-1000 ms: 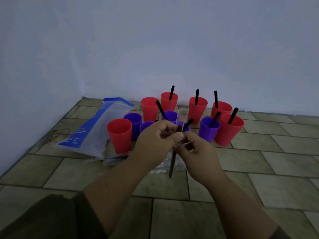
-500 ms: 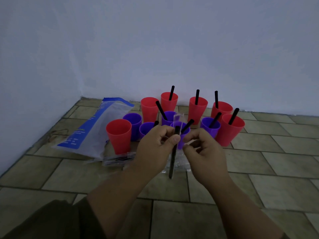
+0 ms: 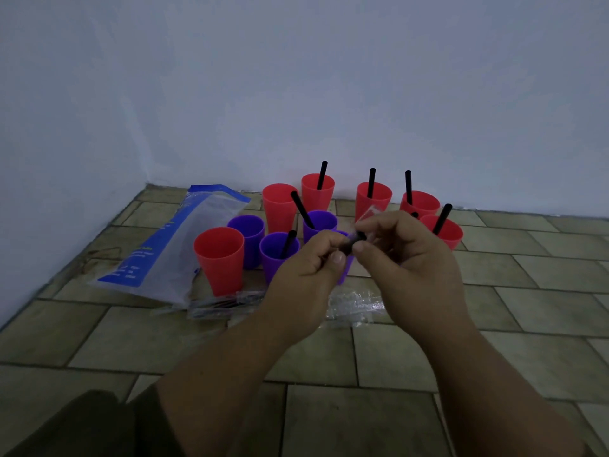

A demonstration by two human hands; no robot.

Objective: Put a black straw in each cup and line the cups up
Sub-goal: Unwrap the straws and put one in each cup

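Your left hand is curled, thumb and forefinger pinching one black straw near its end. Your right hand meets it fingertip to fingertip and pinches the clear wrapper, whose loose end pokes up above your fingers. One hand anchors the straw while the other gets the sleeve, which looks like the way to strip it off before the straw goes in a cup. You hold the pair raised in front of the cups, so most of the straw's length is hidden behind your hands.

Just beyond them, a purple cup and the purple one behind it each hold a straw, as do four red cups along the wall side. Three stand empty on the left: the near red cup, the purple cup beside it and a taller red cup. That is likely where this straw is headed. The cups sit in a loose cluster, not yet in a line.

Crumpled wrappers lie on the tiled floor under your hands, and a blue-and-clear bag lies at the left.
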